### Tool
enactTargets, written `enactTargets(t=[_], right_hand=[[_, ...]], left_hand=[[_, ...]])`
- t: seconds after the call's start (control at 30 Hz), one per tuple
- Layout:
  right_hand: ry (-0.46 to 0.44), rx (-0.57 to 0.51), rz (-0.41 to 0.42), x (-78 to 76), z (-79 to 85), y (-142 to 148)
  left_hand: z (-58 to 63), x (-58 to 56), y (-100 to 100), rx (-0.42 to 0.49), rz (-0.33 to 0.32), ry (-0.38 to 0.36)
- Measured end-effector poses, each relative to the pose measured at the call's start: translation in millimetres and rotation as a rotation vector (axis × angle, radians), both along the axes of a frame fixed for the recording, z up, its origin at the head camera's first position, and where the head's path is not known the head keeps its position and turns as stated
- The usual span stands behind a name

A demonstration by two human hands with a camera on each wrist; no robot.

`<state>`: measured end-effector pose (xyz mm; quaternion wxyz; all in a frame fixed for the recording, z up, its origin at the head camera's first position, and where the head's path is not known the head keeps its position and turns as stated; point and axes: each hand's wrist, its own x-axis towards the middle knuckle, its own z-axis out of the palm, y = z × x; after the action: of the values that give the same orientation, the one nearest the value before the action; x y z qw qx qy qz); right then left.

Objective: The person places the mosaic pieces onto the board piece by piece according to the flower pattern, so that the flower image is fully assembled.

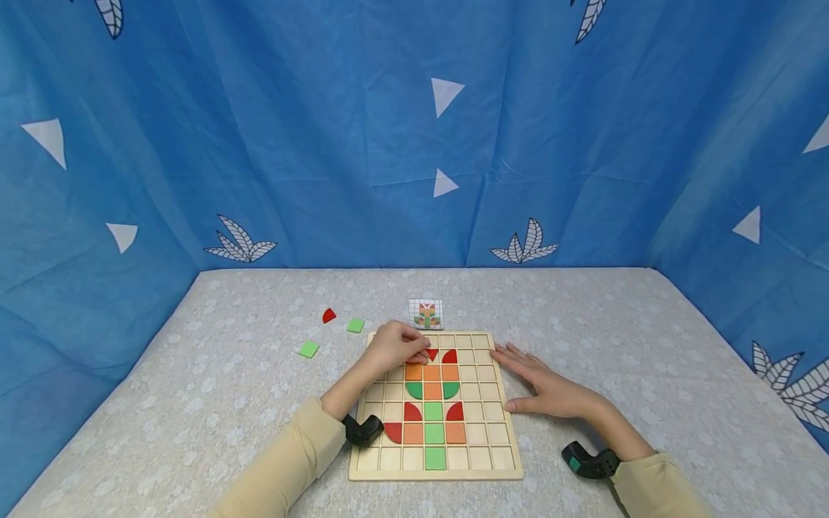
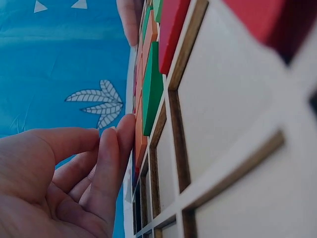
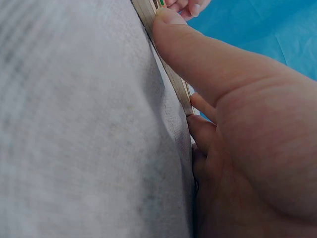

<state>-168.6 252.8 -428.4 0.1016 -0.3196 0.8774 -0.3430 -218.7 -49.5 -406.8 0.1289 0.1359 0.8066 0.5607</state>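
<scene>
My left hand (image 1: 396, 344) bends over the upper rows of a wooden grid board (image 1: 480, 456), its fingertips beside a red triangle (image 1: 432, 355). In the left wrist view, the thumb and finger (image 2: 107, 148) tips come close together at the board, no piece visible between them. The cell beneath the fingertips is hidden. Spread along the board's right edge, my right hand (image 1: 550, 391) touches the frame with thumb and fingertips. Orange squares (image 1: 432, 372), green quarter-circles (image 1: 450, 390), red quarter-circles (image 1: 455, 411) and light green squares (image 1: 434, 433) fill cells in the middle columns.
A small pattern card (image 1: 425, 314) lies just beyond the board's far edge. To the far left are a loose red quarter-circle (image 1: 329, 315) and two loose light green squares, one near the card side (image 1: 355, 326). A blue curtain (image 1: 363, 144) hangs around the patterned tablecloth (image 1: 583, 309).
</scene>
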Motion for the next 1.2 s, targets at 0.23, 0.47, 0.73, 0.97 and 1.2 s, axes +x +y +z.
enactTargets(t=[0.23, 0.47, 0.73, 0.97, 1.2], right_hand=[[-0.005, -0.001, 0.000, 0.6, 1.2, 0], [-0.003, -0.006, -0.001, 0.4, 1.3, 0], [0.001, -0.008, 0.004, -0.1, 0.3, 0], [0.001, -0.001, 0.004, 0.3, -1.0, 0], [-0.002, -0.001, 0.000, 0.4, -0.6, 0]], left_hand=[[2.2, 0.9, -2, 0.021, 0.022, 0.015], [20.5, -0.1, -14, 0.019, 0.046, 0.083], [37.8, -4.8, -50, 0.115, 0.146, 0.068], [33.2, -13.0, -92, 0.094, 0.275, 0.109], [21.6, -26.5, -124, -0.005, 0.419, 0.141]])
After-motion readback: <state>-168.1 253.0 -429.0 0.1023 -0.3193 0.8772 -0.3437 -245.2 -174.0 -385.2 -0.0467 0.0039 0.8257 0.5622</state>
